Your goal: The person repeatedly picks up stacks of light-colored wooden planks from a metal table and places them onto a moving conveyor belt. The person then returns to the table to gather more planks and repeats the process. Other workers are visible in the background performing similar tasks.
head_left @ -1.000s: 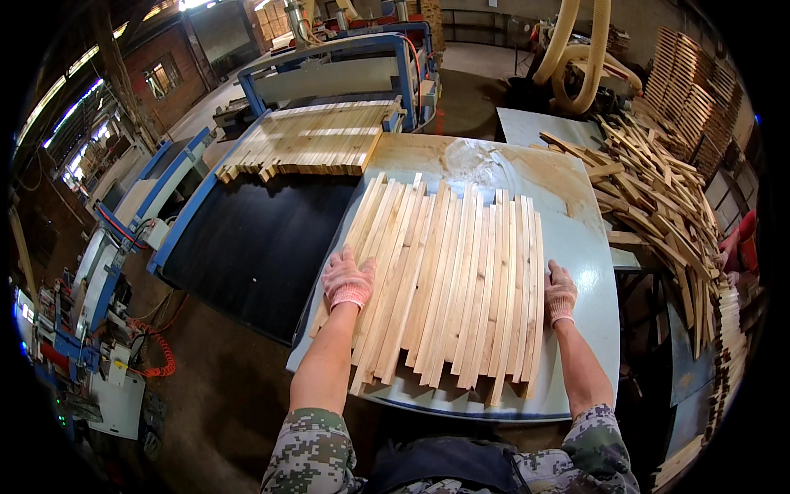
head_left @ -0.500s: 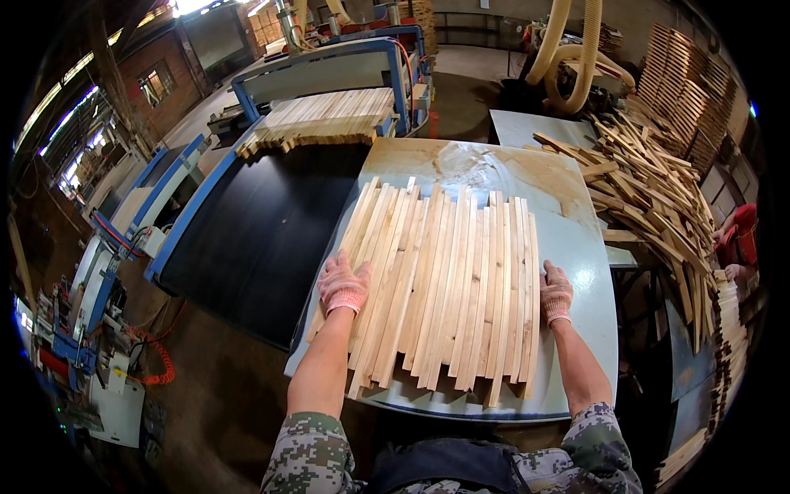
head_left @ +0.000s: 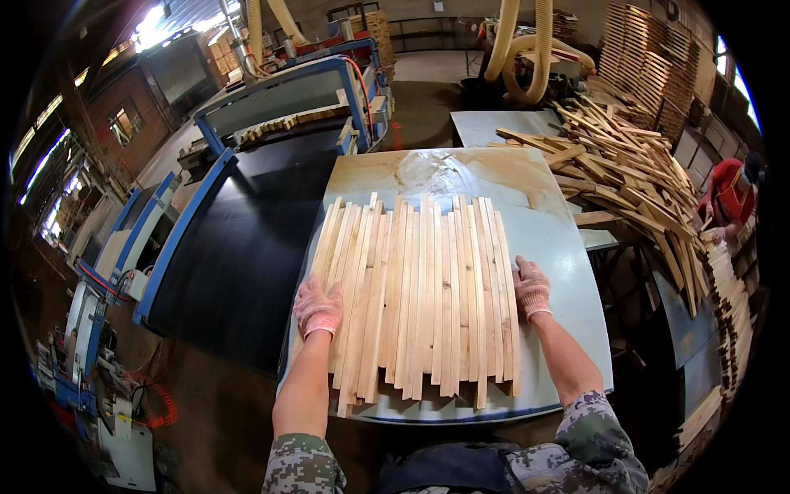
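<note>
A row of pale wooden strips point(head_left: 420, 300) lies side by side in the centre of the frame, their ends uneven, flat on a smooth grey table point(head_left: 559, 255). At the row's left edge I see the left hand point(head_left: 318, 307), in a pinkish glove, its fingers open and resting against the outer strips, thumb held apart. The right hand point(head_left: 532, 286), gloved alike, is at the right edge, fingers loosely bent and not closed; whether they touch the last strip I can't tell. A black conveyor belt point(head_left: 239, 239) runs along left of centre, up to a blue-framed machine point(head_left: 276, 99) in the upper left. Toward the upper right, loose wood point(head_left: 629, 185) sprawls in a heap, and a person in red point(head_left: 727, 198) is near the right rim.
</note>
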